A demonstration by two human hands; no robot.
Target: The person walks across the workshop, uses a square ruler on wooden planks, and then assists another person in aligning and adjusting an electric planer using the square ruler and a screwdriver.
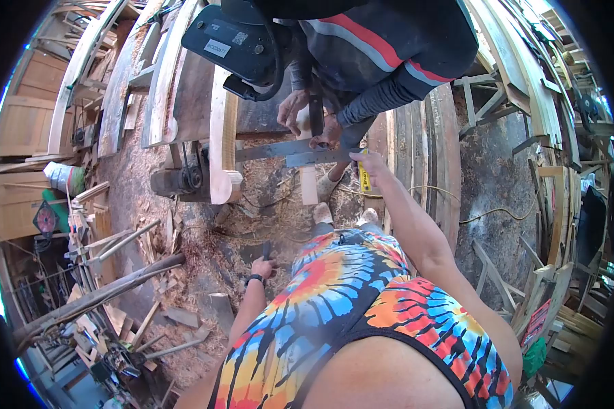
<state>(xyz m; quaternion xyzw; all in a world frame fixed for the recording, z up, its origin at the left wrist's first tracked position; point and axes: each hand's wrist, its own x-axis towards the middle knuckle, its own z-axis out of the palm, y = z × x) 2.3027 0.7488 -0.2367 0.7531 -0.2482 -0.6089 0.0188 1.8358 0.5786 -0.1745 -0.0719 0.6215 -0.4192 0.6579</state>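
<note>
Now – R hand point(366, 161) grips tape measure point(365, 178).

The tie-dye shirt point(361, 300) shows orange, blue and yellow swirls. Above it, the co-worker's dark jacket point(389, 48) has red and grey stripes, near a yellow tape measure point(365, 178).

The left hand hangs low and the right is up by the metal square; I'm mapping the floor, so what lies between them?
In the head view, between left hand and right hand: sawdust-covered floor and the person's feet.
</note>
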